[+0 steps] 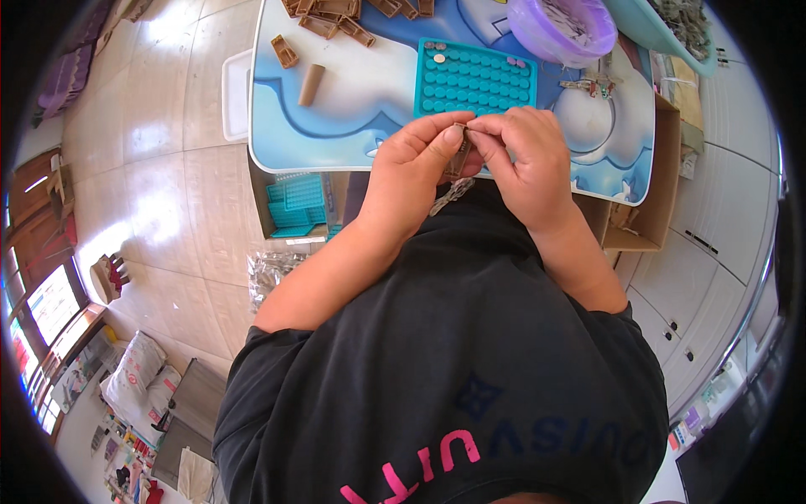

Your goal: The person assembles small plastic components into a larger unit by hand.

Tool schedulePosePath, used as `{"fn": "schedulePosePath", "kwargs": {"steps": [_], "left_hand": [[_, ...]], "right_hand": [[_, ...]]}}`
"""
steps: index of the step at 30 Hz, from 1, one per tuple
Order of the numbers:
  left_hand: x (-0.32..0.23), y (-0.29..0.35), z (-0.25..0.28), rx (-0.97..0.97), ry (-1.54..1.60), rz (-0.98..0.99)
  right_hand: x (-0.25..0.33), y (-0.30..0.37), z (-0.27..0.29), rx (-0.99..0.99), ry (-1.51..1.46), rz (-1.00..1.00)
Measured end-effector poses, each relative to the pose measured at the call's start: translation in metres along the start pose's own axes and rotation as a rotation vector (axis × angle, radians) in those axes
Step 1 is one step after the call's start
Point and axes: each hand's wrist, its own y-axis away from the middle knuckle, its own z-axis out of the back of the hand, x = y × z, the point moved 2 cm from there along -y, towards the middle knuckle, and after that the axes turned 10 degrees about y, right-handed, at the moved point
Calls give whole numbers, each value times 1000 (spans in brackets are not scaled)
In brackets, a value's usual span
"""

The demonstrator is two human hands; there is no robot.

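A small brown plastic housing (457,158) is held upright at the table's near edge, with dark parts along its open face. My left hand (401,172) is closed on it, thumb in front. The thumb and forefinger of my right hand (531,164) are pinched together against its upper end; what lies between them is hidden. Just below the hands, a bundle of shiny metal bits (452,195) shows against my dark shirt. Beyond my fingers lies a teal tray (477,77) with rows of round cells, several small discs in its far ones.
More brown housings (336,18) lie at the table's far left, near a brown cylinder (311,85). A purple basin (564,40) of small parts stands far right, beside metal pieces (598,84). Beneath the table, cardboard boxes (651,181) and teal trays (295,202) sit.
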Motion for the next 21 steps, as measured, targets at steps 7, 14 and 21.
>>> {"fn": "schedulePosePath", "kwargs": {"steps": [7, 14, 21], "left_hand": [[-12, 0, 12, -3, -78, 26], [-18, -10, 34, -59, 67, -118], [-20, -15, 36, -53, 191, -123]], "right_hand": [[-8, -25, -11, 77, -42, 47], [-31, -60, -44, -97, 174, 119], [-27, -53, -41, -59, 86, 138]]}}
